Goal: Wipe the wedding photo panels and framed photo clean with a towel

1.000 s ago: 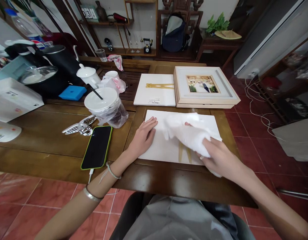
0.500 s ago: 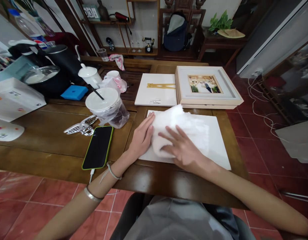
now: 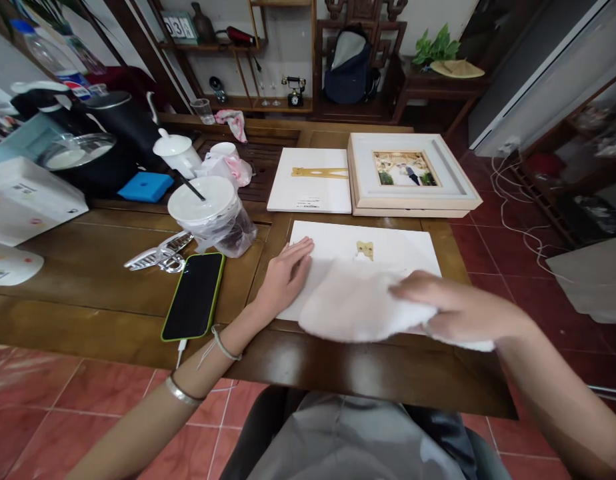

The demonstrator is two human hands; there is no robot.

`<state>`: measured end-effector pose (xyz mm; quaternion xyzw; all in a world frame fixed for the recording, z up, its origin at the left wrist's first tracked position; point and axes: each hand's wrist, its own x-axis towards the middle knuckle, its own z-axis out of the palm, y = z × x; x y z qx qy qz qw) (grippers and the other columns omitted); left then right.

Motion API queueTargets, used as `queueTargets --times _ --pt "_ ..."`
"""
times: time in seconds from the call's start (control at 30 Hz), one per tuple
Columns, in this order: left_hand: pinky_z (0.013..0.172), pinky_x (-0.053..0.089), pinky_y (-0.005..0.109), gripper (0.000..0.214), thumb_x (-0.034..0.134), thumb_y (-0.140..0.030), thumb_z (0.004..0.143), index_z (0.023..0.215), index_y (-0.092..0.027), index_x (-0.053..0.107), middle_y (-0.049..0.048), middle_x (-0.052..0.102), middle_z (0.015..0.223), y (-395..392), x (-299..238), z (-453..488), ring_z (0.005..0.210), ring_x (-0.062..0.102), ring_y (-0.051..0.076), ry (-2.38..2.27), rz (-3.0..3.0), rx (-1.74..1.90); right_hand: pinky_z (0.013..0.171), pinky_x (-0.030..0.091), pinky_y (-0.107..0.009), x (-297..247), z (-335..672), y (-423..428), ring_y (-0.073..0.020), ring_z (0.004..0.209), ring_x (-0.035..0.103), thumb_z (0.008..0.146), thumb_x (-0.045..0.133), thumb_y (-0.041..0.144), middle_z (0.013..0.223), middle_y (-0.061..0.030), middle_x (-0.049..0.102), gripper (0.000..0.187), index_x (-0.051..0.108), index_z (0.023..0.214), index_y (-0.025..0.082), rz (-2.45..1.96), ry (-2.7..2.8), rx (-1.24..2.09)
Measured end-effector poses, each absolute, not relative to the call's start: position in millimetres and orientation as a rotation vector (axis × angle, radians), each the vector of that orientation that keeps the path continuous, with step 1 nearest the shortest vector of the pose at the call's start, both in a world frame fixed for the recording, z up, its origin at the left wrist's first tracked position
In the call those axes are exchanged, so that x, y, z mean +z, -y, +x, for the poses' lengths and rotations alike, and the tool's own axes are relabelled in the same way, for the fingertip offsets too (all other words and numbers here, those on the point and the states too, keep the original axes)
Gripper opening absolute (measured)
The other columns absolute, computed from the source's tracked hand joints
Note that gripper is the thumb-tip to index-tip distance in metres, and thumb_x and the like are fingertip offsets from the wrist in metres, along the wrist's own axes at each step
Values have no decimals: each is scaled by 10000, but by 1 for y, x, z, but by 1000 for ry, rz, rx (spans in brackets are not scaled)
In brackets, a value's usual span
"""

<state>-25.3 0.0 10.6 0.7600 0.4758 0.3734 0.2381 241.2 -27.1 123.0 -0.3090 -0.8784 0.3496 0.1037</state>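
Note:
A white board (image 3: pixel 333 241) with a small gold metal bracket (image 3: pixel 365 250) on it lies near the table's front edge. My left hand (image 3: pixel 287 277) rests flat on the board's left edge, fingers stretched out. In my right hand (image 3: pixel 453 310) is a white cloth (image 3: pixel 358 303), pinched at its right part between thumb and fingers. The cloth is blurred and hangs over the board's lower right side, hiding much of it. Some of my right fingers are hidden behind the cloth.
Behind the board lie a white panel with a gold strip (image 3: pixel 308 193) and a framed photo (image 3: pixel 413 200). On the left are a phone (image 3: pixel 194 297) with a cable, silver scissors (image 3: pixel 161 255), a lidded cup with a straw (image 3: pixel 203 197) and a blue box (image 3: pixel 145 187).
My right hand has gone from lying spread on the cloth to gripping it, and has drawn it right and toward me. The gold bracket is now uncovered. My left hand stays on the board.

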Motion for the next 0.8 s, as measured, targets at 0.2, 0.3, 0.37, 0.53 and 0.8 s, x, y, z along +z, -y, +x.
queueTargets --times 0.2,0.3,0.37,0.53,0.8 --pt "1105 367 461 321 511 -185 885 1181 -161 631 107 646 1256 -1 8 -25 1240 552 251 -1317 2108 1042 630 437 -304 123 222 -20 -181 667 550 776 566 210 766 5 623 43 597 802 196 -1014 2093 665" --pt "1081 395 452 300 516 -175 877 1149 -170 643 102 665 1217 -2 10 -25 1203 577 253 -1296 2116 1043 599 360 -269 110 193 -37 -165 655 499 702 474 91 739 1 573 212 584 865 171 -863 2407 498" --pt "1031 446 426 258 514 -175 877 1087 -170 664 94 695 1131 -3 11 -25 1135 614 251 -1303 2122 1033 580 316 -259 101 179 -41 -165 660 482 657 431 44 758 -7 571 351 576 947 179 -858 2603 440" --pt "990 476 421 228 504 -191 884 1034 -200 675 71 705 1090 -4 11 -26 1070 635 235 -1297 2143 1033 555 260 -266 94 184 -33 -169 608 456 671 404 -4 705 -15 565 423 549 1020 186 -1033 2745 379" --pt "1095 381 484 265 522 -218 885 1103 -180 668 115 654 1239 -3 7 -26 1224 566 250 -1311 2116 1036 630 343 -285 103 250 -18 -182 679 518 751 419 68 693 -3 541 175 507 825 201 -1249 2689 476"
